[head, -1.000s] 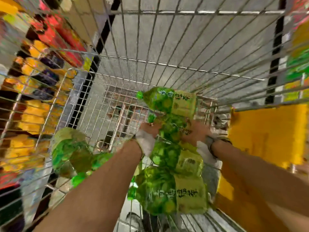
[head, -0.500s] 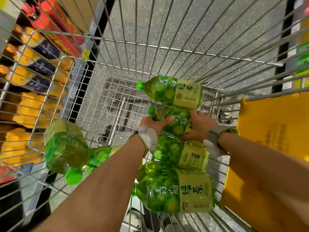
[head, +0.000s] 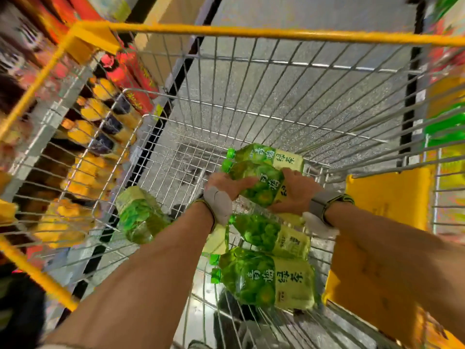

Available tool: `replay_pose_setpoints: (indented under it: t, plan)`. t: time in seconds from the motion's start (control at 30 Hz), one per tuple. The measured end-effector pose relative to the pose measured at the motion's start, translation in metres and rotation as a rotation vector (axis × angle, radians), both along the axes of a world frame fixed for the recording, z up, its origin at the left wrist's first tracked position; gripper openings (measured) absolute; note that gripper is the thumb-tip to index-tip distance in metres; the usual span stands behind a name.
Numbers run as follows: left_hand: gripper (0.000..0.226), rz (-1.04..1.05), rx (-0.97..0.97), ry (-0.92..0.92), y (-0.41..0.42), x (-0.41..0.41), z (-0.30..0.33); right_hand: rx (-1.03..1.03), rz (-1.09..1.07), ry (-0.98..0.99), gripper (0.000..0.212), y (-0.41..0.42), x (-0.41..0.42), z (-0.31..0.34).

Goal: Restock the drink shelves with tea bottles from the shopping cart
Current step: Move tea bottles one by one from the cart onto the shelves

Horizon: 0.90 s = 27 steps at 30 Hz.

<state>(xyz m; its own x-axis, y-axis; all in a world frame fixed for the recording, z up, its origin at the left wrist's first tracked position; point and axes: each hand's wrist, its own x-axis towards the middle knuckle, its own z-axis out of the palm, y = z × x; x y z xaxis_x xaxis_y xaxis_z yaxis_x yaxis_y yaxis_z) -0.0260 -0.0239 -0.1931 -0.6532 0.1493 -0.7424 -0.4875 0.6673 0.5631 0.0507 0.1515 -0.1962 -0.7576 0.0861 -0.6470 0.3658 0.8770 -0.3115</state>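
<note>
1. Nearest the camera, two bare forearms reach down into a wire shopping cart (head: 251, 79) with yellow trim along its rim.
2. Low in the cart, closest of the cargo, a large tea bottle (head: 269, 279) lies on its side on the wire floor, green cap pointing left and pale label to the right.
3. Just beyond it a second lying bottle (head: 271, 234) rests the same way, cap left, partly under the wrists.
4. To the left, apart from that row, a loose bottle (head: 137, 214) lies tilted beside the left forearm, its cap hidden behind the arm.
5. The left hand (head: 225, 185) wears a pale wrap over its back; its fingers curl round the neck end of the held bottle (head: 259, 183).
6. The right hand (head: 293, 193), with a grey watch band (head: 319, 205) on the wrist, grips the label end of that same bottle, fingers curled around its body. The bottle is horizontal between both hands, above the cart floor.
7. Directly behind it, touching or nearly touching, a far bottle (head: 271, 156) lies cap left near the cart's right wall.
8. A yellow panel (head: 387, 195) hangs at the cart's right side.
9. Beyond the left wire wall, blurred shelf stock (head: 100, 127) in yellow, orange and red fills the shelves.
</note>
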Motion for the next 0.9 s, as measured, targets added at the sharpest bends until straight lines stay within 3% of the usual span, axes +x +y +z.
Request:
replay_pose_setpoints:
  t: [0.03, 0.13, 0.17, 0.3, 0.4, 0.5, 0.6, 0.7, 0.9]
  plan:
    - [0.053, 0.003, 0.019, 0.010, -0.006, -0.003, 0.013, -0.005, -0.001, 0.034, 0.104, -0.005, -0.004, 0.011]
    - [0.107, 0.053, 0.026, 0.074, -0.028, -0.013, 0.050, 0.002, 0.011, 0.126, 0.103, -0.021, -0.018, 0.047]
    - [0.113, 0.057, 0.013, 0.114, -0.041, -0.015, 0.063, 0.011, 0.038, 0.158, 0.103, -0.032, -0.020, 0.062]
    - [0.096, 0.067, 0.026, 0.193, -0.083, -0.023, 0.113, -0.017, 0.151, 0.298, 0.092, -0.068, -0.034, 0.115]
    - [0.061, 0.127, 0.102, 0.234, -0.113, -0.019, 0.154, -0.050, 0.209, 0.340, 0.093, -0.097, -0.046, 0.150]
    - [0.073, 0.271, 0.179, 0.298, -0.160, -0.012, 0.197, 0.023, 0.227, 0.386, 0.113, -0.139, -0.053, 0.187]
    - [0.054, 0.318, 0.189, 0.338, -0.203, -0.010, 0.225, 0.043, 0.261, 0.415, 0.106, -0.179, -0.057, 0.222]
    - [0.054, 0.384, 0.187, 0.422, -0.254, 0.001, 0.251, 0.011, 0.314, 0.502, 0.096, -0.229, -0.063, 0.244]
    - [0.057, 0.499, 0.080, 0.570, -0.357, 0.022, 0.260, 0.003, 0.408, 0.653, 0.107, -0.337, -0.062, 0.251]
